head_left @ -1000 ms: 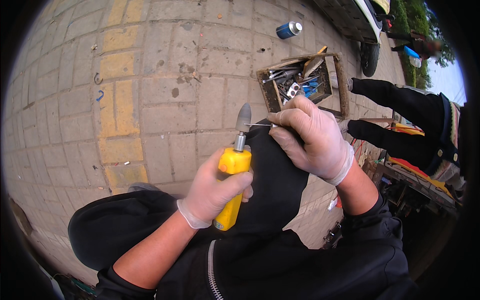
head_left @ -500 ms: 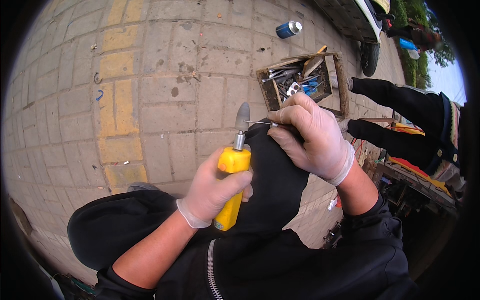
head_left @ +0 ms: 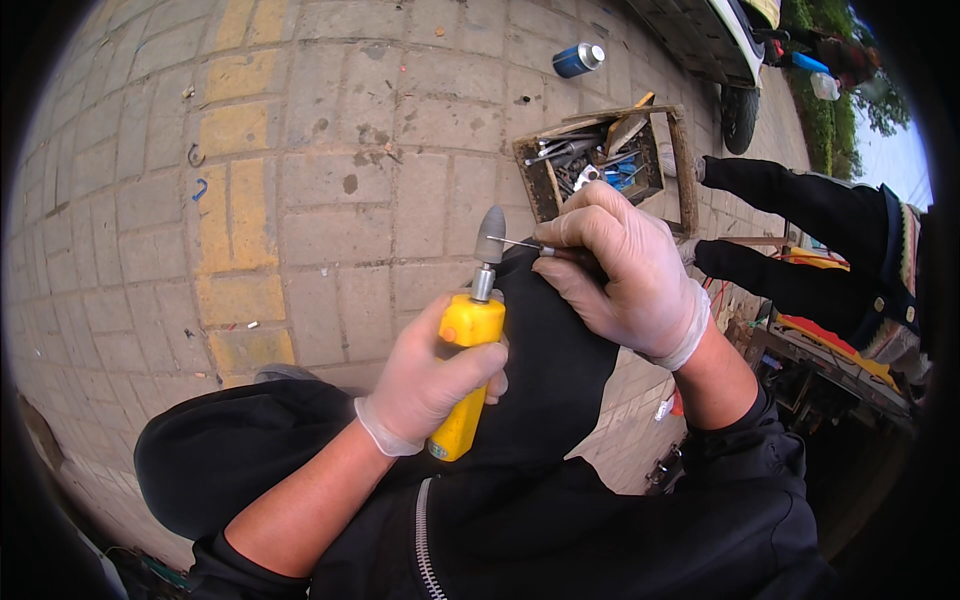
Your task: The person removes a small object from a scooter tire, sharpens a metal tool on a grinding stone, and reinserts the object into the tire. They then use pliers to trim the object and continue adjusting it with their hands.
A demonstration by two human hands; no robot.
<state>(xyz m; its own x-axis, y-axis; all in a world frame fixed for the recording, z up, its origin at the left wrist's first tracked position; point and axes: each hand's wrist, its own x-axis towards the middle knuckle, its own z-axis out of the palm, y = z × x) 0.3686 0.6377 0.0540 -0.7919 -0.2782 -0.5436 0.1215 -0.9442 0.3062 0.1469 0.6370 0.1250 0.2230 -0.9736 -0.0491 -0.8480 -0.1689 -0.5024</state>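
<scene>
Slightly, the yellow grinder (head_left: 474, 322) has been shifted toward 3 o'clock since a second ago, and the thin metal pin (head_left: 515, 243), nearly level then, is now sloped, its tip toward 10 o'clock; a higher spot on the grey stone (head_left: 491, 235) is met, so a changed contact angle seems to be given to the tip. At left, the grinder is wrapped by the gloved left hand (head_left: 425, 370), thumb across the body, stone raised toward 12 o'clock, forearm brought in from 7 o'clock. At centre, the pin is laid over the stone's right side, apparently touching. Toward 2 o'clock from the stone, a wooden tool crate (head_left: 543, 192) is seen. At right, the pin is pinched by the gloved right hand (head_left: 630, 265), fingers curled toward 9 o'clock, forearm brought in from 5 o'clock.
</scene>
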